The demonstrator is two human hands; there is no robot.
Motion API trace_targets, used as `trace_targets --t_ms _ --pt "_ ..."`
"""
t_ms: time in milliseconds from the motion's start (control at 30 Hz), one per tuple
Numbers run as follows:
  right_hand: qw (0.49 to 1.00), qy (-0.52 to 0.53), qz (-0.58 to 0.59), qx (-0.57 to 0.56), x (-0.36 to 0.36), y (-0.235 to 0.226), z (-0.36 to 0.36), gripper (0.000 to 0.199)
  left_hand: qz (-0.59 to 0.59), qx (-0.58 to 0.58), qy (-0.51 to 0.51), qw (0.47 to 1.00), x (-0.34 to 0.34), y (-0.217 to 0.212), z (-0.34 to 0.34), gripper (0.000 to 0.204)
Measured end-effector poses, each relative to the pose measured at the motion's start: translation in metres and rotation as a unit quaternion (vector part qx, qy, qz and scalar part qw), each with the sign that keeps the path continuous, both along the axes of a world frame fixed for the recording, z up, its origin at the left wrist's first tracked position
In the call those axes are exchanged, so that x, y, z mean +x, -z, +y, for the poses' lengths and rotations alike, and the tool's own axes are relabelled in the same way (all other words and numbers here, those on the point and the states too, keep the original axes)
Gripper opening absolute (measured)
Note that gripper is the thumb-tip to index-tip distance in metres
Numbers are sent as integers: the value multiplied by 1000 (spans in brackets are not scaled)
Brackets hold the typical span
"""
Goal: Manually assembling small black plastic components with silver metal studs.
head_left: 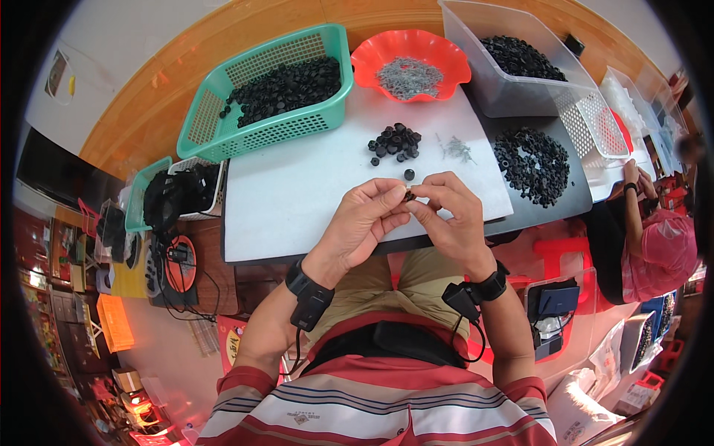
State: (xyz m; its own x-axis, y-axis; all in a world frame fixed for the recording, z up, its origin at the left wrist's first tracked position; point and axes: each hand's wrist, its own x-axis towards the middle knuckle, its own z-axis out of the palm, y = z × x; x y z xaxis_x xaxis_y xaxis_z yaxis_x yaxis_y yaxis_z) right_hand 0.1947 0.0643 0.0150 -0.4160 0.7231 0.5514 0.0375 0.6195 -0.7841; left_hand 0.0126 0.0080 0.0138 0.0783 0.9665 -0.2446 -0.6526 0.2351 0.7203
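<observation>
Over the front edge of the white work sheet (282, 201), my two hands meet fingertip to fingertip. My left hand (364, 223) is closed in a pinch on a small dark part (409, 195), mostly covered by the fingers. From the other side, my right hand (455, 223) pinches at the same part with thumb and forefinger. One round black cap (409, 175) lies just beyond the fingertips. Farther off sits a small heap of black caps (396, 141), with a scatter of thin silvery pins (458, 150) to its right.
Along the back stand a green basket (275, 126) of black parts, a red scalloped bowl (364, 52) of metal pins and a clear bin (513, 97) of black pieces. Black rings (532, 167) lie piled at right. A person in pink (658, 253) works farther right.
</observation>
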Motion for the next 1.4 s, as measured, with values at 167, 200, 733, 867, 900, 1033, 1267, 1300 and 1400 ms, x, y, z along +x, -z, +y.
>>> trace_targets --t_ms 167,200,733,867,900,1033,1267,1300,1400 --pt "999 22 27 0 -1 8 -2 22 -9 2 13 1000 2 0 0 22" --pt "999 23 28 0 -1 8 -3 22 -9 2 13 1000 3 0 -1 22" --pt "997 49 47 41 -3 14 -6 26 -12 3 14 1000 15 2 1 22" --pt "995 64 42 69 -3 14 -5 26 -6 10 17 1000 18 1 0 23" --pt "995 64 42 69 -3 14 -5 26 -6 10 17 1000 18 1 0 23" --pt "992 83 12 92 -2 15 -7 26 8 4 1 1000 20 0 -1 23" --pt "971 125 -55 198 -2 18 -6 27 40 -1 -16 999 24 -1 -1 22" --pt "971 125 -54 198 -1 17 -6 27 40 0 -16 999 24 0 -1 22" --pt "959 133 -109 224 3 17 -6 28 62 7 -20 998 24 1 -1 23"
